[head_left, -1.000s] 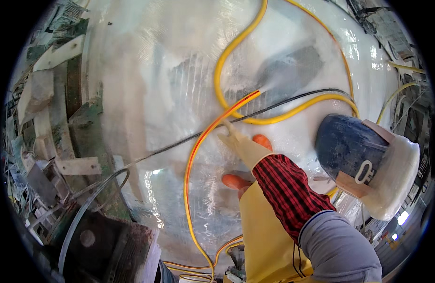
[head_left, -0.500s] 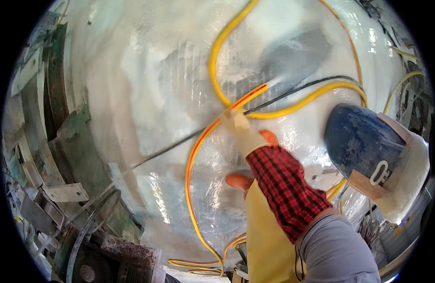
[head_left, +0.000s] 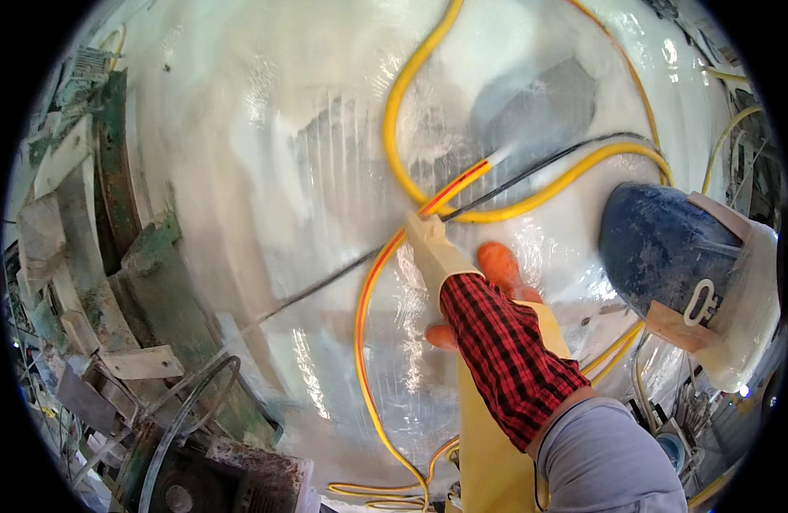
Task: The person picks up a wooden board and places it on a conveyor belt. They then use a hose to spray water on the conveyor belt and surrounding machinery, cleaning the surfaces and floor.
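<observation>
Above the orange boots [head_left: 496,265] on the white glossy tank shell [head_left: 265,171] | right hand [head_left: 430,244], pale glove, fingers clamped on spray wand [head_left: 462,184] | wand has swung up toward grey patch [head_left: 539,111], spraying continues | left hand unseen | blue helmet [head_left: 659,248] right of boots.

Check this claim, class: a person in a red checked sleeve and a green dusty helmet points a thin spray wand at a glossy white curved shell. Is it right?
Not quite: the dusty helmet is blue, not green, as the head view shows. The rest holds: the person's red checked sleeve ends in a cream-gloved hand pointing the thin spray wand at the glossy white curved shell.
</observation>
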{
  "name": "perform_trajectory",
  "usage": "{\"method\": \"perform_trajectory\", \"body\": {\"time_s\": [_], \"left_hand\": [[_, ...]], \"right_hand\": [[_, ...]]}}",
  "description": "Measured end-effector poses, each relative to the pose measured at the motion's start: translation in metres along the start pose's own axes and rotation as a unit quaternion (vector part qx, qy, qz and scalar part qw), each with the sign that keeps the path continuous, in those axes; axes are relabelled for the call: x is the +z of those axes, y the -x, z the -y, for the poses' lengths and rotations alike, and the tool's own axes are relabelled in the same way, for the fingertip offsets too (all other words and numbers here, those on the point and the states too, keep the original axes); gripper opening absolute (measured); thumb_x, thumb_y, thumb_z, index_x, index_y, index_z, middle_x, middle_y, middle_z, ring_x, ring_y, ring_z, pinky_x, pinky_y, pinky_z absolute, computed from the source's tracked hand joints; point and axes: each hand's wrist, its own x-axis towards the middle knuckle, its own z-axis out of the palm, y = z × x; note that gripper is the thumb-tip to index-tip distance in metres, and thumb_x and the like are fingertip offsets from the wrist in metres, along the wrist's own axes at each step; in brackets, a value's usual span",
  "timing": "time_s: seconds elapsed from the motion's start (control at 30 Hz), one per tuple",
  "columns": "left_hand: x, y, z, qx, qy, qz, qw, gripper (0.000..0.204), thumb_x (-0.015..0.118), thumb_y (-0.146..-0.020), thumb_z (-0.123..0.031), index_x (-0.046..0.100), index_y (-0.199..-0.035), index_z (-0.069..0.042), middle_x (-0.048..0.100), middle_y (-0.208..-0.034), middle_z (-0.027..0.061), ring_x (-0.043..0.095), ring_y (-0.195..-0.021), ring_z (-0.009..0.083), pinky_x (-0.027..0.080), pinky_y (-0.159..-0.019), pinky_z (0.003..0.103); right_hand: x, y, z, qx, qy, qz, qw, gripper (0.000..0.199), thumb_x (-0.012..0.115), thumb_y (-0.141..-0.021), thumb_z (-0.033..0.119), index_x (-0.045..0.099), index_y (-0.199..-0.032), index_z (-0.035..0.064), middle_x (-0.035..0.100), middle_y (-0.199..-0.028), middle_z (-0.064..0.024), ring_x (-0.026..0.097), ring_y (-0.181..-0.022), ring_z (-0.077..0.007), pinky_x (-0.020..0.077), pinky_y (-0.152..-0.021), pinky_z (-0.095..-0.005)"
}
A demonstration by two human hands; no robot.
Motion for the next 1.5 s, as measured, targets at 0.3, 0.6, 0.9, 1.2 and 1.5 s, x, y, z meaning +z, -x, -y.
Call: {"method": "perform_trajectory", "body": {"time_s": [0.3,0.6,0.9,1.2,1.5], "left_hand": [[0.012,-0.005,-0.002,0.004,-0.012,-0.004,1.0,0.034,0.05,-0.1,-0.017,0.056,-0.127,0.003,0.056,-0.128,0.0224,0.056,-0.114,0.0338,0.043,-0.099,0.045],[0.001,-0.003,-0.007,0.002,-0.003,-0.008,1.0,0.035,0.05,-0.1,-0.017,0.055,-0.127,0.003,0.055,-0.129,0.0229,0.055,-0.115,0.0345,0.042,-0.099,0.046],[-0.029,-0.007,-0.012,0.016,0.025,0.004,1.0,0.036,0.05,-0.1,-0.017,0.055,-0.128,0.004,0.054,-0.13,0.0234,0.054,-0.116,0.0351,0.041,-0.1,0.046],[-0.052,-0.014,-0.009,0.045,0.046,0.016,0.998,0.036,0.05,-0.1,-0.018,0.054,-0.128,0.004,0.053,-0.131,0.024,0.052,-0.117,0.0358,0.04,-0.101,0.047],[-0.08,-0.013,0.008,0.077,0.05,0.023,0.996,0.037,0.05,-0.099,-0.018,0.053,-0.129,0.005,0.051,-0.132,0.0246,0.051,-0.119,0.0364,0.039,-0.102,0.047]], "right_hand": [[0.026,0.008,0.011,0.036,-0.05,-0.191,0.98,0.045,0.071,-0.076,0.021,0.052,-0.107,-0.0052,0.064,-0.097,-0.0207,0.066,-0.084,-0.0297,0.0527,-0.073,-0.0407],[0.025,0.021,0.005,-0.031,-0.062,-0.061,0.996,0.033,0.072,-0.073,0.018,0.057,-0.096,-0.0017,0.066,-0.088,-0.015,0.064,-0.079,-0.0281,0.0518,-0.069,-0.0401],[-0.017,0.153,-0.005,-0.012,-0.231,0.037,0.972,0.047,0.063,-0.09,0.042,0.049,-0.108,0.0005,0.062,-0.091,-0.016,0.065,-0.075,-0.0267,0.0548,-0.065,-0.0415],[-0.051,0.282,-0.047,0.324,-0.322,0.152,0.876,0.057,0.047,-0.097,0.05,0.055,-0.097,-0.006,0.066,-0.092,-0.0199,0.067,-0.085,-0.0352,0.0554,-0.076,-0.0501],[-0.05,0.349,-0.072,0.371,-0.375,0.153,0.836,0.059,0.035,-0.102,0.048,0.053,-0.108,-0.0079,0.063,-0.103,-0.0222,0.063,-0.1,-0.0335,0.0524,-0.091,-0.0472]]}}
